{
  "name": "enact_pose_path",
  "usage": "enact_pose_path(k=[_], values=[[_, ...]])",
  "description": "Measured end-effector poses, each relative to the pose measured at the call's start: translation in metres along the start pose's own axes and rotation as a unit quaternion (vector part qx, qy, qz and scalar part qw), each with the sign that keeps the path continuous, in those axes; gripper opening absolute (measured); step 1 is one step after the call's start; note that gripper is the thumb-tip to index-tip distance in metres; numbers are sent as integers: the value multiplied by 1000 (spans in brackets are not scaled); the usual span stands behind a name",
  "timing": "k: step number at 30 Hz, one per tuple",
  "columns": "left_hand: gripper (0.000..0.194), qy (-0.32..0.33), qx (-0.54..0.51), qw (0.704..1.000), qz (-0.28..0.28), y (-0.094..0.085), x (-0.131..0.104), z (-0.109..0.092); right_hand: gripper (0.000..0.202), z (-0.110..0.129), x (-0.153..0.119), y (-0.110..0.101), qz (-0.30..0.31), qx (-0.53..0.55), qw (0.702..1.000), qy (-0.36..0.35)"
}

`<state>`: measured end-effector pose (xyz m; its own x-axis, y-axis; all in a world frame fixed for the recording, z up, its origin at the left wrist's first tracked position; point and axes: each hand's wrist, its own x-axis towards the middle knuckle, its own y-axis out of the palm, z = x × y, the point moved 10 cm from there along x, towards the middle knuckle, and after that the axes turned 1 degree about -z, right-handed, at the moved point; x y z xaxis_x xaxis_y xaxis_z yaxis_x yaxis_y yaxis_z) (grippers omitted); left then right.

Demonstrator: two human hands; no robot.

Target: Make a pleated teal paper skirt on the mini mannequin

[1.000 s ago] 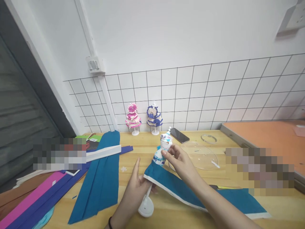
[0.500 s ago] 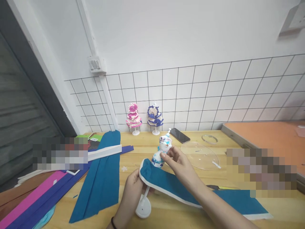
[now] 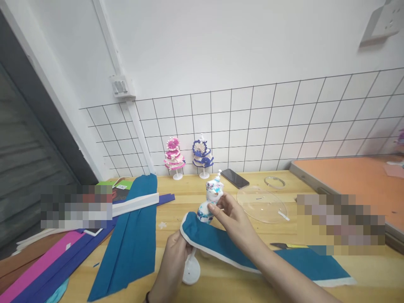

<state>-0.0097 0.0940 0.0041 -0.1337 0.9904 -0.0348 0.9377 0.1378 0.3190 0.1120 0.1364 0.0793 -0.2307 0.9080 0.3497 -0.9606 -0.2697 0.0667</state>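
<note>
A white miniature dress form [image 3: 205, 212] with blue and purple marks leans over its round white stand [image 3: 191, 271]. My right hand [image 3: 230, 214] is closed around its upper body, thumb at the front. The edge of a teal strip with a white border [image 3: 214, 242] wraps round the form's lower part. My left hand [image 3: 177, 248] pinches that strip's near end against the form; its fingertips are partly hidden behind the strip. Under my right forearm the strip runs on to the right along the table.
At left lie teal sheets [image 3: 139, 240], a white strip [image 3: 135, 205] and a magenta strip [image 3: 47, 263]. Two decorated dress forms, pink [image 3: 174, 155] and purple [image 3: 203, 155], stand by the wall. Behind my right hand are a phone [image 3: 235, 178], a clear disc [image 3: 260, 204] and a craft knife [image 3: 287, 245].
The view has shifted slightly, so everything sits a little differently in frame. Both hands keep the same hold on the strip and the dress form.
</note>
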Motion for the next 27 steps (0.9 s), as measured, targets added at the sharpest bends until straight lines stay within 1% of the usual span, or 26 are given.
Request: enact_pose_path(k=[2,3,5,7,9,10,13,15,17,19,20,23,25,27], values=[[23,2,-15,1000,21,6,-2,-3,24,0,-2,5,13,9,1000,4],[21,9,-8,1000,21,6,-3,-5,25,1,-3,6,15,15,1000,7],[22,27,28,999,-2,3,-4,-9,25,-1,-4,5,12,19,999,31],[21,40,57,997,-30,-3,-4,-10,26,-6,-5,3,2,16,997,81],[15,46,72,995,-59,-9,-3,-10,29,-11,-6,1,-5,18,992,124],[12,48,76,993,-70,-12,-3,-10,31,-12,-7,2,0,21,991,134],[13,55,66,993,-78,-16,0,-10,36,-12,-6,8,26,20,993,116],[20,60,45,994,-80,-18,2,-11,44,-16,-6,8,21,4,995,102],[26,64,32,993,-92,-22,2,-12,54,-24,-6,2,0,-40,994,101],[29,67,33,991,-111,-27,1,-14,57,-30,-7,-2,0,-109,989,103],[30,67,32,990,-121,-29,1,-14,54,-30,-7,-2,9,-145,984,99],[30,65,19,988,-136,-34,0,-13,36,-27,-9,3,51,-229,969,81],[27,59,12,989,-136,-35,1,-10,29,-27,-11,9,81,-251,961,84],[26,58,12,989,-138,-36,1,-9,26,-27,-14,15,106,-250,958,88]])
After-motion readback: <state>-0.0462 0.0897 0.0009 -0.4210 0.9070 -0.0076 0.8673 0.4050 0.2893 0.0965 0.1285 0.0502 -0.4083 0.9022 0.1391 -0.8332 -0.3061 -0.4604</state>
